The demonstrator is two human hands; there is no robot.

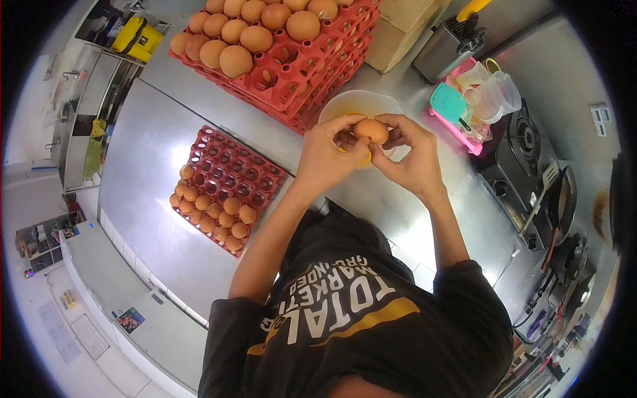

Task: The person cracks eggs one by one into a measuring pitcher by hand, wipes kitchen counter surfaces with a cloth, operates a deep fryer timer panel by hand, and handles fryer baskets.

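A brown egg point(371, 131) is held between the fingertips of both my hands. My left hand point(332, 154) grips it from the left, thumb and fingers curled in. From the other side my right hand point(413, 154) closes on the same egg, its thumb tip below the shell. Beneath the hands stands a whitish bowl point(361, 99), its rim partly hidden by them. Something yellow shows inside the bowl, below my fingers. Whether the shell is cracked I cannot tell.
A tall stack of red egg trays point(292, 93) holds several eggs on top. A single red tray point(229, 159), partly filled, lies on the steel table point(142, 152). A pink basket point(458, 132) with plastic containers sits beside a gas stove point(524, 142); a cardboard box point(398, 33) stands behind.
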